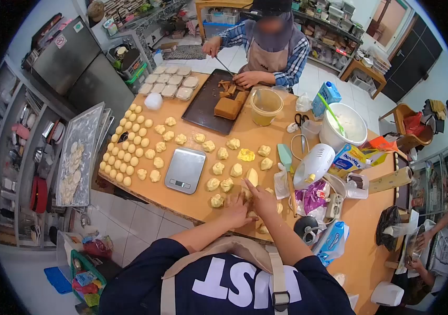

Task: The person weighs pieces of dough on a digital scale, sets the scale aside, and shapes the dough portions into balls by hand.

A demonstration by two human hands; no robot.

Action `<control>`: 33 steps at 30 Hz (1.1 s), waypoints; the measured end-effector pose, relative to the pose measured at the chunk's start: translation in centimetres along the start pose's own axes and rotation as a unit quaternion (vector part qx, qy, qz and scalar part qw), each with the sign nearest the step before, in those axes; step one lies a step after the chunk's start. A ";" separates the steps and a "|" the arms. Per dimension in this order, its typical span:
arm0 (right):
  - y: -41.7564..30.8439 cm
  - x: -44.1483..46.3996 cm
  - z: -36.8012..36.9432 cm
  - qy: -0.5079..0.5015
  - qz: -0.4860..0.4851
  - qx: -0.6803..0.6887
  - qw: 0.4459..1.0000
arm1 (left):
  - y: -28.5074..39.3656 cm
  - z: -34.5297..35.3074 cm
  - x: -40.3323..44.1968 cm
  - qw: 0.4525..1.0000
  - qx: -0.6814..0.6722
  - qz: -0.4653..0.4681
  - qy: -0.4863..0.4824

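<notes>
My left hand (237, 211) is low over the wooden table (182, 207), near the dough pieces at its front edge; its fingers point down and what lies under them is hidden. Beside it, my right hand (262, 200) has a finger stretched toward an elongated dough piece (252, 177). Rough dough lumps (236, 170) lie around both hands. A flattened yellow piece (246, 155) is further back. Left of the hands sits a silver scale (185, 168). Smooth dough balls (131, 148) stand in rows at the table's left end.
Across the table a co-worker (271, 47) cuts brown cake (228, 106) on a dark tray (203, 107). To the right are a spatula (285, 156), a hand mixer (314, 165), a white bucket (343, 126) and packets (347, 159). Another person's arms show at far right.
</notes>
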State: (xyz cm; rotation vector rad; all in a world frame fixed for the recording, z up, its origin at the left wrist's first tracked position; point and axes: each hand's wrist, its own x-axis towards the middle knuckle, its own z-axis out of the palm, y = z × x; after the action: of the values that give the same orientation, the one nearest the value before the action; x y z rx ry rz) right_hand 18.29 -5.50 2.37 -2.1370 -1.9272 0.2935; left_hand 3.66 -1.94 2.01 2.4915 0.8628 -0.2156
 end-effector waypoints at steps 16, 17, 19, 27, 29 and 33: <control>-0.5 -6.9 -6.6 0.273 0.153 0.214 0.926 | -5.7 -5.2 0.1 0.875 -0.299 0.139 0.356; -0.2 -7.3 -6.9 0.279 0.163 0.211 0.923 | -7.4 -6.0 0.1 0.862 -0.296 0.116 0.395; 0.0 -8.0 -6.8 0.282 0.181 0.220 0.916 | -10.9 -7.1 -0.3 0.822 -0.440 -0.022 0.361; -4.1 -8.0 -3.5 0.264 0.224 0.247 0.905 | -23.4 -10.0 -1.9 0.937 -0.110 -0.017 0.330; -6.3 -7.2 -4.1 0.251 0.233 0.275 0.898 | -26.0 -7.5 -0.6 0.944 -0.087 0.011 0.317; -8.0 -6.0 -3.9 0.255 0.231 0.249 0.905 | -25.9 -9.1 -1.3 0.974 -0.082 0.061 0.204</control>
State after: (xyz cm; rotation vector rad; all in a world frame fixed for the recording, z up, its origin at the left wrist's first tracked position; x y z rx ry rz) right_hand 11.32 -10.90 8.47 -2.0139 -0.9253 0.2429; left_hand -13.41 19.50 0.01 2.4567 0.8399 0.4076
